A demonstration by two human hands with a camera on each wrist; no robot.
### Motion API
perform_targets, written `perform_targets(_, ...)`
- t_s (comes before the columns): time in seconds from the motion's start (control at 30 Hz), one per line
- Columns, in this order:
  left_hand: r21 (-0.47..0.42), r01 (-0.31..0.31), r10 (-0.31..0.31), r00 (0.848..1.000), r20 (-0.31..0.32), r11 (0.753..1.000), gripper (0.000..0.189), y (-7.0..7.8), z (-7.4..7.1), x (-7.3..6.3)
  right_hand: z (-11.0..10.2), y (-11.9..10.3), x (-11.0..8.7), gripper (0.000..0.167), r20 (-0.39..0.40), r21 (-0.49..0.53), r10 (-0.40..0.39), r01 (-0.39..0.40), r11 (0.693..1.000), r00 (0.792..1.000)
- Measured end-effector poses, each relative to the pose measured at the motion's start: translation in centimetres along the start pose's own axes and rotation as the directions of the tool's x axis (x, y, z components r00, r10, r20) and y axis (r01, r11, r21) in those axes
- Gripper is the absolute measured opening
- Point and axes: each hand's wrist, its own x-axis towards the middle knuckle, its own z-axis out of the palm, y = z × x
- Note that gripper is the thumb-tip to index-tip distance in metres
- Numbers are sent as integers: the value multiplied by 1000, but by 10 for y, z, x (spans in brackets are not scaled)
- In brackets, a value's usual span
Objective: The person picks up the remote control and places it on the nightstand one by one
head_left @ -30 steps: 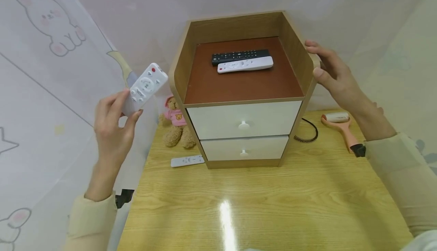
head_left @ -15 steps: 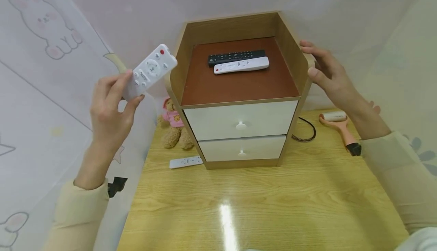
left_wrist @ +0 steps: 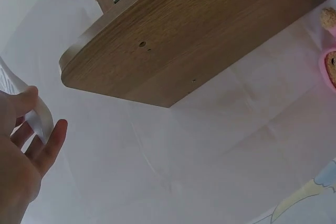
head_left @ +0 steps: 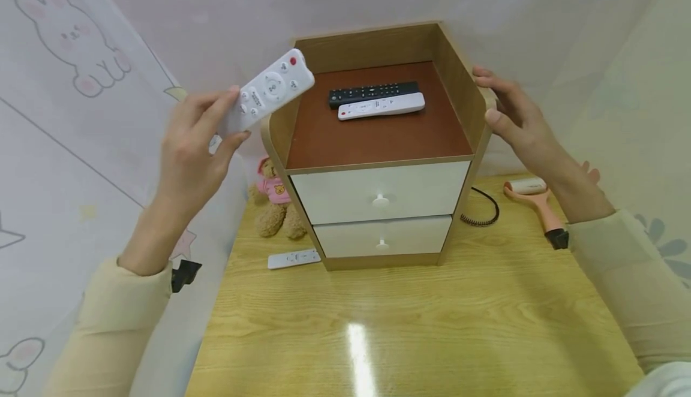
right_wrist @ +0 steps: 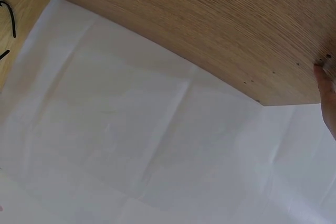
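Observation:
My left hand (head_left: 197, 145) pinches a white remote control (head_left: 272, 87) by its lower end, thumb on one side and fingers on the other. The remote is held in the air, tilted, its red button at the upper right. Its far end overlaps the left side panel of a small wooden cabinet (head_left: 379, 242). On the cabinet's brown top lie a black remote control (head_left: 372, 92) and a second white remote control (head_left: 382, 107), side by side. With loosely bent fingers, my right hand (head_left: 518, 115) rests against the right side panel's edge; its fingertip (right_wrist: 321, 72) touches the outer face.
Two white drawers (head_left: 380, 193) with knobs are closed. Left of the cabinet are a teddy bear (head_left: 276, 196) in pink and another white remote control (head_left: 294, 258) on the wooden table (head_left: 399, 325). To the right lie a coiled cord (head_left: 480, 220) and an orange lint roller (head_left: 540, 202).
My left hand has moved up and to the right with the white remote control, bringing it over the cabinet's left side panel in the head view. My right hand has stayed on the cabinet.

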Motion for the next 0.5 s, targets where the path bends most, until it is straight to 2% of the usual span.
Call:
perform_targets(0.17,-26,-86,87,995,48,996,51,1,4,11,1,-1,0,44,4,-6,-9,9,1000,1000)
perform_targets(0.33,-45,-111,115,990,85,993,50,4,6,19,2,-1,0,44,9,-4,-5,5,1000,1000)
perform_targets(0.43,-39,-138,142,980,136,990,51,6,5,26,1,0,0,45,14,-3,-5,5,1000,1000)
perform_targets(0.5,-31,-173,175,968,180,985,51,7,6,31,1,1,-1,44,15,4,-7,7,1000,1000)
